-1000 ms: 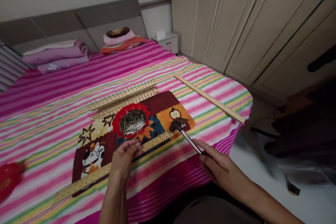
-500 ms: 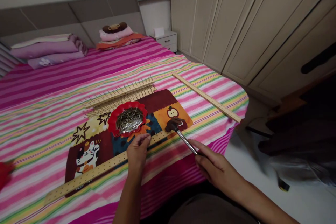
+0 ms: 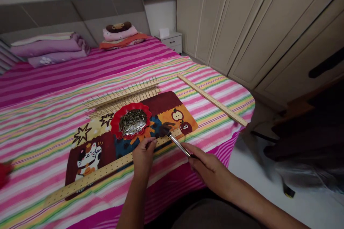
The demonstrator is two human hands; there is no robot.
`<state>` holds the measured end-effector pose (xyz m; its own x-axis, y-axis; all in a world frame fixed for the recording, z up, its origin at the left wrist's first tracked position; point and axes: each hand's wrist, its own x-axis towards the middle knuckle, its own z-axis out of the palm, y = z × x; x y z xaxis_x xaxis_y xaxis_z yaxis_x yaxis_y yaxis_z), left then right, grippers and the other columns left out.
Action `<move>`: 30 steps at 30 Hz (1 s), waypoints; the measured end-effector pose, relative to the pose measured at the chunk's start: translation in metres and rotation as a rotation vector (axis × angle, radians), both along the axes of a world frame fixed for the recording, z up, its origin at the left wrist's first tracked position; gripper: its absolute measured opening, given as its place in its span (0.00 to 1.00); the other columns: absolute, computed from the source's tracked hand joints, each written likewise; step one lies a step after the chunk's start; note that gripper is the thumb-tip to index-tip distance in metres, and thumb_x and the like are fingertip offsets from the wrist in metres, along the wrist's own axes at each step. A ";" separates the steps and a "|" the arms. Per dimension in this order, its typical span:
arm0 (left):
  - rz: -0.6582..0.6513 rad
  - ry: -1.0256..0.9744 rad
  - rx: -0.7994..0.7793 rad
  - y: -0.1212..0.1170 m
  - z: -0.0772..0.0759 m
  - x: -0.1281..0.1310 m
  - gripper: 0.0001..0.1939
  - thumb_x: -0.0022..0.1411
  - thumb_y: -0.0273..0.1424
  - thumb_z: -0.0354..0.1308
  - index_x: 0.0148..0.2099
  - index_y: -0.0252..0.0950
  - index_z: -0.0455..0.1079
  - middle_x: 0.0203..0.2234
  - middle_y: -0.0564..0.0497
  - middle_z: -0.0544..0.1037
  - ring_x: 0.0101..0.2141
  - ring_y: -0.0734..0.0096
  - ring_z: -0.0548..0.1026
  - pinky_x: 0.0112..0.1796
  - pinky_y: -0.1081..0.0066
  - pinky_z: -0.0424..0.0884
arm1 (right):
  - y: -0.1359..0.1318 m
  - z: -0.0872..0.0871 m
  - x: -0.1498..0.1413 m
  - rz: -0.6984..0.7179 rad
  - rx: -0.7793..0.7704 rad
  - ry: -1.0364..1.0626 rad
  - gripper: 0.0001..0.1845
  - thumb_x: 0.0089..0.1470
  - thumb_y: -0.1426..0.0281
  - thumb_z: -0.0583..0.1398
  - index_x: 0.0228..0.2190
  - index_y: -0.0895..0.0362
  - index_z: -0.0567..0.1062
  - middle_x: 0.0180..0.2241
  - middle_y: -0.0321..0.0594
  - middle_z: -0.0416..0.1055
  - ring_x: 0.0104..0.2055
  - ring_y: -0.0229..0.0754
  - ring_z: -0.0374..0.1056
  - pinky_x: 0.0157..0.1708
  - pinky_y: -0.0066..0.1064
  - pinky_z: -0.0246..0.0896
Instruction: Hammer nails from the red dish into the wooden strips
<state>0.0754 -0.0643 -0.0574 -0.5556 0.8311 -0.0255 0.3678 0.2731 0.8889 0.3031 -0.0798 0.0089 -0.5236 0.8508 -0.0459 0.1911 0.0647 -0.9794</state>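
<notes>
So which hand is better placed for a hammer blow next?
Right hand, likely: it grips the hammer, whose head is near the perforated strip. The left hand is at that strip, off the hammer.

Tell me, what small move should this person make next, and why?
Probably a light tap with the dark-headed, silver-shafted hammer: the right hand grips it, its head close to the fingers of the left hand at the long, pale wooden strip with holes. Whether they pinch anything is too small to tell.
</notes>
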 end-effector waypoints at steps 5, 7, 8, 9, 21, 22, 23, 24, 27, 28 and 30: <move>-0.018 -0.005 0.012 -0.001 0.004 0.004 0.10 0.47 0.38 0.59 0.30 0.39 0.75 0.24 0.53 0.79 0.27 0.69 0.74 0.31 0.72 0.68 | 0.008 0.006 -0.020 0.054 0.167 -0.021 0.26 0.62 0.73 0.49 0.61 0.51 0.60 0.36 0.37 0.77 0.39 0.42 0.72 0.48 0.37 0.66; -0.016 0.014 0.014 -0.001 0.005 0.005 0.09 0.47 0.38 0.59 0.29 0.40 0.75 0.22 0.54 0.77 0.25 0.71 0.72 0.29 0.73 0.66 | 0.011 0.004 -0.023 0.085 0.212 -0.023 0.27 0.62 0.74 0.49 0.61 0.50 0.60 0.44 0.39 0.76 0.47 0.43 0.71 0.52 0.38 0.63; -0.017 0.038 0.012 -0.001 0.004 0.005 0.09 0.48 0.39 0.58 0.28 0.39 0.74 0.20 0.55 0.76 0.24 0.72 0.71 0.28 0.73 0.65 | 0.012 0.003 -0.024 0.102 0.222 -0.028 0.27 0.61 0.75 0.49 0.60 0.50 0.61 0.48 0.40 0.75 0.51 0.44 0.70 0.54 0.39 0.62; -0.021 0.059 0.009 -0.001 0.004 0.005 0.09 0.48 0.38 0.58 0.27 0.39 0.74 0.19 0.55 0.75 0.23 0.72 0.70 0.27 0.73 0.64 | 0.013 0.002 -0.024 0.118 0.223 -0.037 0.27 0.61 0.76 0.49 0.60 0.50 0.62 0.51 0.40 0.73 0.54 0.44 0.68 0.55 0.39 0.61; 0.004 0.096 0.012 0.000 0.013 -0.025 0.12 0.51 0.36 0.56 0.36 0.39 0.76 0.28 0.51 0.79 0.29 0.69 0.74 0.33 0.70 0.69 | -0.001 0.006 0.002 -0.022 0.101 -0.036 0.26 0.63 0.69 0.49 0.62 0.54 0.60 0.27 0.36 0.75 0.35 0.42 0.72 0.45 0.35 0.68; 0.045 0.186 0.010 0.004 0.018 -0.033 0.11 0.53 0.36 0.55 0.36 0.39 0.76 0.30 0.51 0.79 0.31 0.68 0.74 0.35 0.69 0.69 | -0.001 0.004 0.005 -0.033 0.092 -0.037 0.26 0.63 0.68 0.49 0.61 0.54 0.61 0.29 0.37 0.75 0.35 0.41 0.72 0.43 0.33 0.68; 0.078 0.289 -0.010 0.009 0.024 -0.042 0.11 0.53 0.35 0.55 0.36 0.39 0.76 0.32 0.50 0.79 0.33 0.67 0.75 0.37 0.69 0.69 | -0.002 0.001 0.007 -0.040 0.083 -0.038 0.25 0.63 0.68 0.49 0.61 0.54 0.61 0.32 0.38 0.76 0.35 0.40 0.72 0.42 0.32 0.68; 0.095 0.392 -0.043 0.016 0.028 -0.050 0.11 0.54 0.35 0.55 0.36 0.39 0.76 0.33 0.48 0.79 0.34 0.65 0.75 0.38 0.68 0.68 | -0.002 -0.002 0.009 -0.046 0.075 -0.041 0.26 0.63 0.66 0.49 0.61 0.54 0.61 0.36 0.39 0.76 0.36 0.40 0.72 0.42 0.31 0.69; 0.071 0.632 -0.191 0.039 0.036 -0.064 0.12 0.56 0.33 0.53 0.37 0.37 0.77 0.35 0.44 0.78 0.38 0.61 0.74 0.40 0.67 0.67 | -0.003 -0.008 0.013 -0.071 0.058 -0.083 0.26 0.62 0.64 0.50 0.60 0.56 0.64 0.41 0.42 0.76 0.40 0.42 0.73 0.41 0.29 0.69; 0.056 0.678 -0.248 0.047 0.036 -0.066 0.12 0.56 0.33 0.53 0.36 0.36 0.77 0.36 0.43 0.78 0.39 0.60 0.74 0.40 0.67 0.67 | -0.003 -0.009 0.015 -0.083 0.056 -0.108 0.26 0.61 0.63 0.50 0.60 0.56 0.64 0.41 0.42 0.76 0.40 0.42 0.73 0.41 0.29 0.69; 0.033 0.716 -0.348 0.060 0.035 -0.067 0.12 0.57 0.33 0.52 0.36 0.36 0.77 0.36 0.42 0.78 0.39 0.59 0.74 0.38 0.67 0.66 | -0.004 -0.013 0.017 -0.102 0.064 -0.143 0.27 0.61 0.63 0.50 0.59 0.57 0.65 0.38 0.41 0.77 0.41 0.43 0.73 0.41 0.29 0.69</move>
